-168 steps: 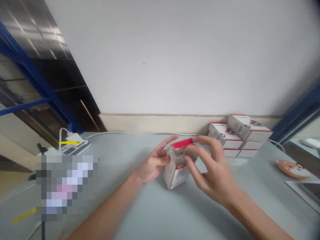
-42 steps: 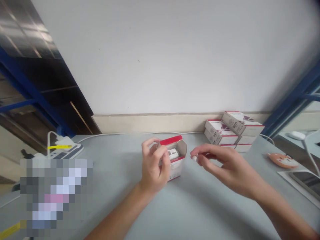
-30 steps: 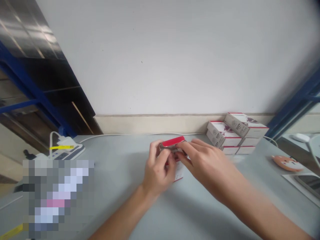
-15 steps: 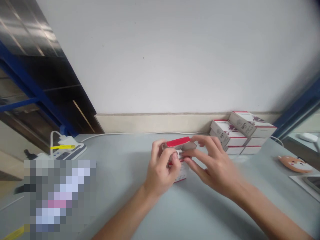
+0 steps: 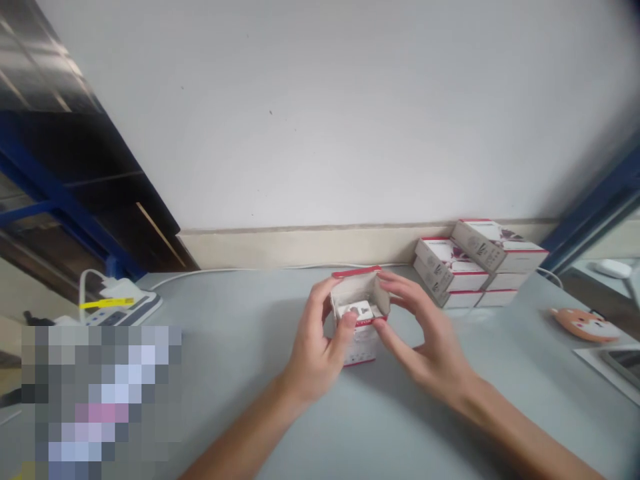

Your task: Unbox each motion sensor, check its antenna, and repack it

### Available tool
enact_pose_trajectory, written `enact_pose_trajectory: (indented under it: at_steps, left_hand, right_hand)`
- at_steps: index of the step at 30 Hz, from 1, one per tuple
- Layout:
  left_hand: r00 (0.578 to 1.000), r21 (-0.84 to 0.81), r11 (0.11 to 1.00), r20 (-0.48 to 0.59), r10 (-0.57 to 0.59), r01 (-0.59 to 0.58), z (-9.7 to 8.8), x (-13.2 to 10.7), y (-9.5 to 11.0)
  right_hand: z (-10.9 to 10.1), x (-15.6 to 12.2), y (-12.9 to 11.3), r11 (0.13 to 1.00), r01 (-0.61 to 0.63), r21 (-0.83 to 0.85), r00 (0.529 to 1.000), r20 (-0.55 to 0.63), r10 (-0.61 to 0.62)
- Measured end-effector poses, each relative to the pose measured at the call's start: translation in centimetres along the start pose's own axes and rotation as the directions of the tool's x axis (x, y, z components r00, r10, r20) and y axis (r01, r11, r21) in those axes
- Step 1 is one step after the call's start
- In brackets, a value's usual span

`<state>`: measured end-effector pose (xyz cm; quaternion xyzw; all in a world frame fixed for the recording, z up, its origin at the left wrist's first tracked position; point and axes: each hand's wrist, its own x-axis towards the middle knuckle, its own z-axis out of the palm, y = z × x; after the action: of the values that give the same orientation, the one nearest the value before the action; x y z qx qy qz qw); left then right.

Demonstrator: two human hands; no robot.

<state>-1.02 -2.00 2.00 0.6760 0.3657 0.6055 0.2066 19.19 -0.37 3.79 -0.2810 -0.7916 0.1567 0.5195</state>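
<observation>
A small white cardboard box [image 5: 361,350] with red edges stands upright on the grey table, its top flaps raised. Inside the opening lies a white piece with dark markings [image 5: 356,310]; what is beneath it is hidden. My left hand [image 5: 316,340] wraps the box's left side, with the thumb over the front rim by the white piece. On the other side, my right hand [image 5: 425,327] has its fingertips at the right flap and its thumb at the front right corner, curved around the box.
A stack of similar white and red boxes [image 5: 480,263] stands at the back right by the wall. Farther right are an orange animal-shaped item [image 5: 585,325] and a phone-like device [image 5: 625,360]. A power strip [image 5: 125,310] with cables is at the left, above a blurred-out patch.
Both hands have moved apart around the box, and its opening with the white piece now shows. The red-edged flap has tipped back. The view has shifted slightly.
</observation>
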Motion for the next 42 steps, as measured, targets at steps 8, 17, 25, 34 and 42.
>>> enact_pose_trajectory:
  at_steps: [8,17,25,34,42]
  left_hand:
    - [0.985,0.065,0.998,0.171,0.006,-0.017,-0.5,0.4,0.6]
    - [0.996,0.012,1.0,0.085,-0.029,0.028,0.0,0.4,1.2]
    - [0.992,-0.182,0.981,0.096,0.087,-0.069,0.3,-0.3,0.1]
    - [0.962,-0.017,0.978,0.177,0.207,-0.207,-0.5,-0.1,-0.8]
    - [0.974,0.119,0.967,0.04,0.222,-0.225,-0.2,0.1,-0.9]
  right_hand:
    - [0.2,0.0,0.1,1.0,-0.013,0.003,0.996,0.088,0.013]
    - [0.4,-0.4,0.5,0.977,-0.043,0.208,0.999,-0.024,0.049]
    - [-0.7,0.6,0.3,0.973,-0.108,0.203,0.993,-0.021,0.115]
    - [-1.3,0.5,0.3,0.994,0.049,0.102,0.996,0.065,-0.056]
    - [0.0,-0.7,1.3,0.995,0.103,0.003,0.994,0.039,-0.103]
